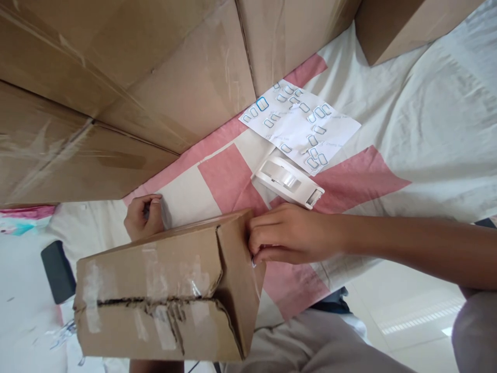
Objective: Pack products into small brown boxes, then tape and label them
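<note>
A worn cardboard box (124, 280) with torn flaps and strips of clear tape lies tilted in front of me. My right hand (289, 233) rests against its right end, fingers curled and thumb pressed in. A small white piece (254, 263) shows at the fingertips; its kind is unclear. Beyond the box's far edge is my left hand (143, 215), closed with thumb and forefinger together, nothing visible inside; the box hides its wrist. Just past my right hand sits a white tape dispenser (287, 178). Behind it lies a white sheet (298, 122) with several blue-edged stickers.
Large taped cartons (174, 77) form a wall along the far left side. Another carton (404, 26) stands at the upper right. A pink and white cloth (361, 181) covers the surface. A dark block-shaped object (58, 272) lies at left. Tiled floor (404, 305) shows at lower right.
</note>
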### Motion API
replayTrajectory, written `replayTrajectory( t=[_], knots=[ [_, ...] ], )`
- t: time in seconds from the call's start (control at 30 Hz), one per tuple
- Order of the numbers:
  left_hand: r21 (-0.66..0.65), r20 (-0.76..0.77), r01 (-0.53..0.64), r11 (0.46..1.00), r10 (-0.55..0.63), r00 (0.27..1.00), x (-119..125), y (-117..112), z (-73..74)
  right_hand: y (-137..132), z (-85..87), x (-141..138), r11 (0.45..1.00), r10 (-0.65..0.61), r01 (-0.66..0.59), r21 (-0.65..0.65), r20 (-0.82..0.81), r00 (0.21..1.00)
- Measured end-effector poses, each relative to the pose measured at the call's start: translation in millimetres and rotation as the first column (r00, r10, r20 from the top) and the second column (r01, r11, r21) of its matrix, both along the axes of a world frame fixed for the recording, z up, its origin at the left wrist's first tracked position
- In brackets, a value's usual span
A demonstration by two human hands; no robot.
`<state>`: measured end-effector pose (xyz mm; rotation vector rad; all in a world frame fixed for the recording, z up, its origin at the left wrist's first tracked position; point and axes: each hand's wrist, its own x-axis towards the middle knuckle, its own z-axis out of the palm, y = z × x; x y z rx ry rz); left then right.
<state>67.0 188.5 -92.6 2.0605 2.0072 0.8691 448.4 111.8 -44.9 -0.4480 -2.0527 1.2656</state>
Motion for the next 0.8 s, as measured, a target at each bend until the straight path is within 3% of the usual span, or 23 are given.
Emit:
replayTrajectory(
  t=[0.2,0.43,0.8],
  knots=[
    [-0.017,-0.029,-0.021,1.0,0.021,0.999,3.4,-0.8,1.6,-0.2,0.9,-0.4,0.999,-0.048,0.048,0.02,0.005,0.999],
    [-0.01,-0.025,-0.012,1.0,0.012,1.0,0.7,0.2,-0.2,0.3,0.0,-2.0,1.0,-0.021,0.021,0.001,0.094,0.995],
    [0.003,-0.001,-0.022,1.0,0.022,1.0,2.5,0.4,-0.3,0.9,-0.1,-0.5,0.999,0.0,0.002,-0.049,0.045,0.999]
  ],
)
